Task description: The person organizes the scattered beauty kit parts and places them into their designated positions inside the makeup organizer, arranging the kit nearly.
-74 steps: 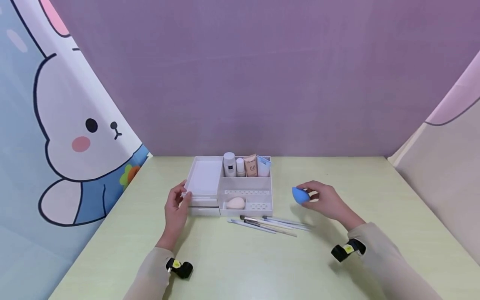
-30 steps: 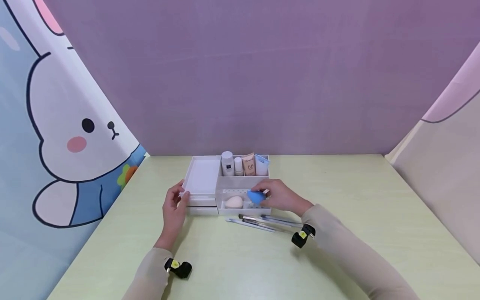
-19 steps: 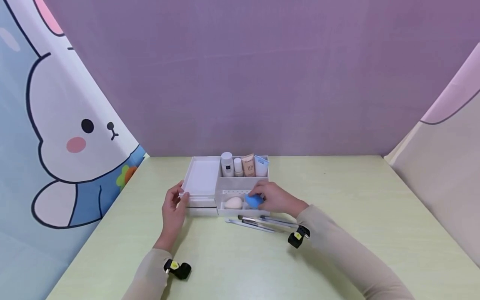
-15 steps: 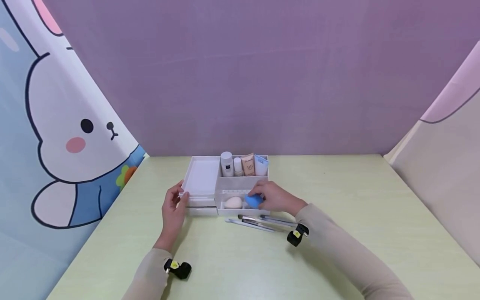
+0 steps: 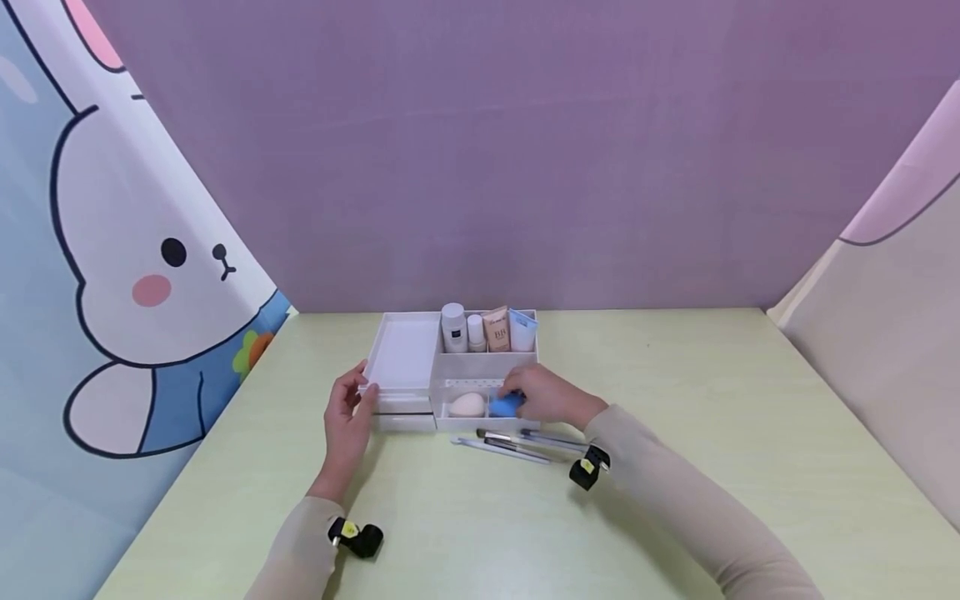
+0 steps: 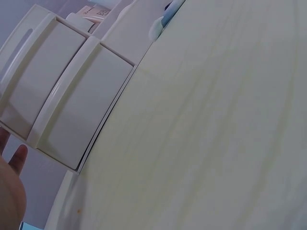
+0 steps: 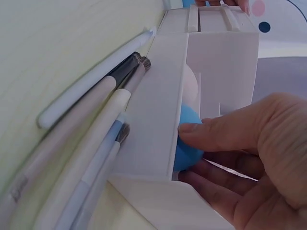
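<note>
Below frame centre, my right hand (image 5: 553,397) pinched blue sponge (image 5: 505,407); left hand (image 5: 348,421), relaxed, touched left side of organizer (image 5: 402,354).

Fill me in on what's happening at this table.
Someone's right hand pinches a blue sponge down in a front compartment of a white organizer, next to a pale sponge. The left hand holds the organizer's left side, near the front. Two bottles and two tubes stand in the back row. Several brushes lie on the table in front of the organizer, and the blue sponge is not yet released.
</note>
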`<state>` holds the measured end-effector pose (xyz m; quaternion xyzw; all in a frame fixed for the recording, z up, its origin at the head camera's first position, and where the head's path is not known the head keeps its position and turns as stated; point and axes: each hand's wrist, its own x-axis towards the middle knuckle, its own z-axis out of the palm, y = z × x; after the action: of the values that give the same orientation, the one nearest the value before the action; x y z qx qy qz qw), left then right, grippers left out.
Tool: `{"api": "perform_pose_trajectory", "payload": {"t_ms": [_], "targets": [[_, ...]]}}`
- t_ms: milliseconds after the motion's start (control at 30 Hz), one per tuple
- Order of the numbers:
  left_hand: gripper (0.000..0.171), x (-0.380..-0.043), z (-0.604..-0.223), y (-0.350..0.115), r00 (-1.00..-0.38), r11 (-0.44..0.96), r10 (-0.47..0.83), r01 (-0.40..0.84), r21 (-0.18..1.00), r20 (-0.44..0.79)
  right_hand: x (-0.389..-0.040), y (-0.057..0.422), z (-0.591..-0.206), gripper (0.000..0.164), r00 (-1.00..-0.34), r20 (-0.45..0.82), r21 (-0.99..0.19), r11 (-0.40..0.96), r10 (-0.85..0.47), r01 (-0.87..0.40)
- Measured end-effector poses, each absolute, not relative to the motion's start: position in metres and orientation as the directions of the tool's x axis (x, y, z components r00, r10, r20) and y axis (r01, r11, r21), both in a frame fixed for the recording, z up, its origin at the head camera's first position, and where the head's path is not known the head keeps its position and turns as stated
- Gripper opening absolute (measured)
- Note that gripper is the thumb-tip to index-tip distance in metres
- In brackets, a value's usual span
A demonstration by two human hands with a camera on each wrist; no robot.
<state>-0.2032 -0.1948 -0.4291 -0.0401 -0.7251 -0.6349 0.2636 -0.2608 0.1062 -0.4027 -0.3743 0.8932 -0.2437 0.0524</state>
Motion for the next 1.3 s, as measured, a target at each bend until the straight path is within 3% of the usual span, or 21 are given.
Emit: {"api": "perform_pose_trajectory", "payload": {"t_ms": [467,800,1067,1300], "targets": [[0.014,-0.206,-0.427,-0.195,-0.856,0.179,-0.277,0.401,0.899,0.437,-0.263,0.108,-0.401,0.028,-0.724,0.083,-0.504,0.598,-0.685,-0.623],[0.015,-0.205,-0.432,-0.197,-0.849,0.172,-0.268,0.422,0.890,0.455,-0.252,0.124,-0.399,0.030,-0.785,0.172,-0.700,0.487,-0.596,-0.523],[0.015,-0.207,-0.432,-0.197,-0.849,0.182,-0.275,0.415,0.891,0.452,-0.248,0.152,-0.393,0.024,-0.795,0.291,-0.653,0.497,-0.532,-0.571],[0.015,-0.223,-0.455,-0.206,-0.858,0.166,-0.287,0.394,0.904,0.426,-0.247,0.185,-0.391,0.025,-0.852,0.180,-0.690,0.554,-0.491,-0.465]]}}
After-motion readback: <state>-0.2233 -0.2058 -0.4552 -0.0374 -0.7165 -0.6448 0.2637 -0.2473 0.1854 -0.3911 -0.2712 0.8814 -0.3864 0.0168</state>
